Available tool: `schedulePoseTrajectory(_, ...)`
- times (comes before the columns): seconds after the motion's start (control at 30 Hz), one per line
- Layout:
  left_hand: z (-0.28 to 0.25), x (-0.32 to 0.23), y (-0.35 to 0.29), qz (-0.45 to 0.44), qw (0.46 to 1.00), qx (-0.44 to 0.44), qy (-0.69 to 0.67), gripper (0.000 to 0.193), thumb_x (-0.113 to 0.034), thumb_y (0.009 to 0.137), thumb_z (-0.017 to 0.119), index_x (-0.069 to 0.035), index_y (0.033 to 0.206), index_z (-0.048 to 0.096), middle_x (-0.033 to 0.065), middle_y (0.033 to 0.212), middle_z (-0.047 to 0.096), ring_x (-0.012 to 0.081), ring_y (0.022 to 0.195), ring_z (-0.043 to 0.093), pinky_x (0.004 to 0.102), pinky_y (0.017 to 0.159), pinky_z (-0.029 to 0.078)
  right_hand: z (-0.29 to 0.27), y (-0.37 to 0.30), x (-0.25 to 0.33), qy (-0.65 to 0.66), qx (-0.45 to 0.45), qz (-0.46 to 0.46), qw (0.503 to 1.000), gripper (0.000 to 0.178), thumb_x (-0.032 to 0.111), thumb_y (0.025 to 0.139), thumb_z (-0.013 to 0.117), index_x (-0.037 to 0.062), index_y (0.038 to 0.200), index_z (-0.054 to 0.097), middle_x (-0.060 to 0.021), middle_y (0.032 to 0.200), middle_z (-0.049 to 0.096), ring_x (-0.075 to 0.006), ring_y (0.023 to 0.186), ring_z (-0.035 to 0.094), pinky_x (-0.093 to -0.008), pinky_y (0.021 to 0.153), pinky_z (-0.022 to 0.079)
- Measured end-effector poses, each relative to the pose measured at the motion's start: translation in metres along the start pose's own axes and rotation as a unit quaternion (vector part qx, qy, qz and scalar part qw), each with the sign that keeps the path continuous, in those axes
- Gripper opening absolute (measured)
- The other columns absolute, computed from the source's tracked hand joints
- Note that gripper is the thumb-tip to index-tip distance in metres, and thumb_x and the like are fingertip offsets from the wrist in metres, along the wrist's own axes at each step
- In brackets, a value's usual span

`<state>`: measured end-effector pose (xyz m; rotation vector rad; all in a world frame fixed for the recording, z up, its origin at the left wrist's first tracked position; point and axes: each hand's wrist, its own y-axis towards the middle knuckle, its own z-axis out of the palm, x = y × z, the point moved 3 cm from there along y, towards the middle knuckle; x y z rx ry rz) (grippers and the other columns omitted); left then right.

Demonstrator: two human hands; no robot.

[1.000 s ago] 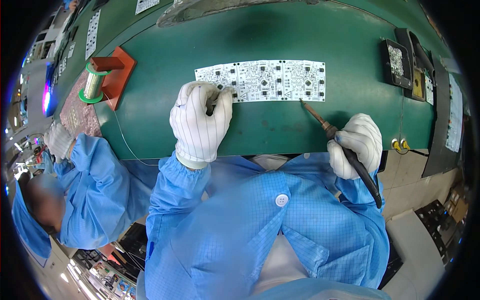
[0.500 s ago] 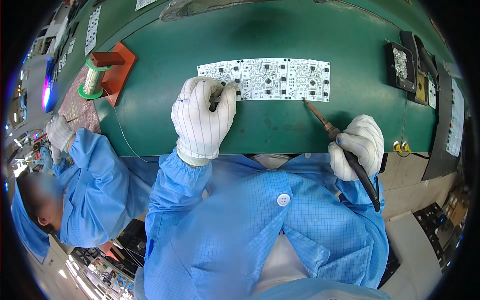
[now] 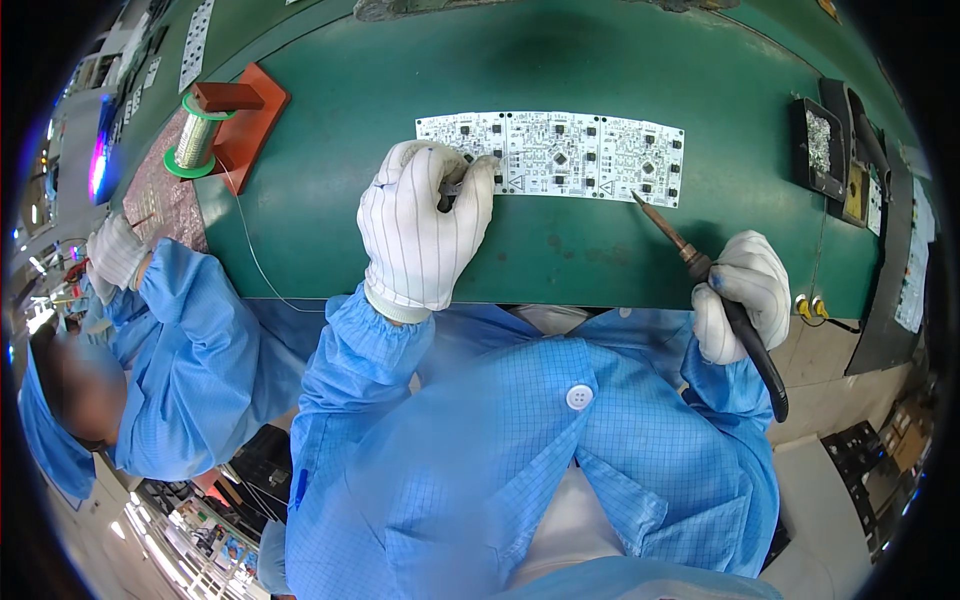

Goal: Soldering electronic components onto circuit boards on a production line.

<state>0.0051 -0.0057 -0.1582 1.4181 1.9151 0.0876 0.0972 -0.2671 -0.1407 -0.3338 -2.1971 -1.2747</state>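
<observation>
A white panel of joined circuit boards (image 3: 553, 160), dotted with small black parts, lies flat on the green work surface. My left hand (image 3: 425, 225), in a white striped glove, rests over the panel's left end. Its thumb and fingers close around a small dark grey thing that I cannot make out. My right hand (image 3: 745, 295), also gloved, grips a soldering iron (image 3: 738, 320) with a black handle. The iron's tip (image 3: 637, 198) points up and left at the lower edge of the right-hand board; whether it touches is hard to tell.
A red stand holds a solder wire spool (image 3: 196, 142) at the left, its loose wire trailing to the table edge. A soldering iron holder with a black tray (image 3: 820, 145) of metal bits stands at the right. Another person's gloved hand (image 3: 117, 250) is at far left.
The whole view has shifted slightly, so the panel and spool appear farther right. The iron's tip has moved a little farther onto the right-hand board. My left hand keeps its place on the panel.
</observation>
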Motion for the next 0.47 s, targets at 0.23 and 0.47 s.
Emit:
schedulePoseTrajectory(0.23,-0.0035,0.0007,-0.0008,-0.064,0.997,-0.008,-0.043,0.017,-0.009,0.073,0.075,-0.005,0.074,0.059,0.0078,0.073,0.058,0.0215,0.056,0.056,0.0321,0.052,0.045,-0.0017,-0.0009,-0.0013,0.009,-0.005,0.032,0.999,0.03,-0.008,0.063,0.06,0.0005,0.091,0.054,-0.0103,0.065,0.052,-0.0207,0.052,0.047,-0.0348,0.051,0.038)
schedulePoseTrajectory(0.47,-0.0068,0.007,0.0008,-0.112,0.99,-0.061,-0.064,0.014,-0.01,0.077,0.074,-0.003,0.077,0.061,0.008,0.076,0.06,0.0191,0.056,0.056,0.0302,0.053,0.046,-0.0041,-0.0029,-0.0031,0.026,-0.012,0.037,0.999,0.03,-0.009,0.063,0.058,0.0,0.091,0.054,-0.0107,0.068,0.052,-0.0208,0.054,0.047,-0.0355,0.052,0.038)
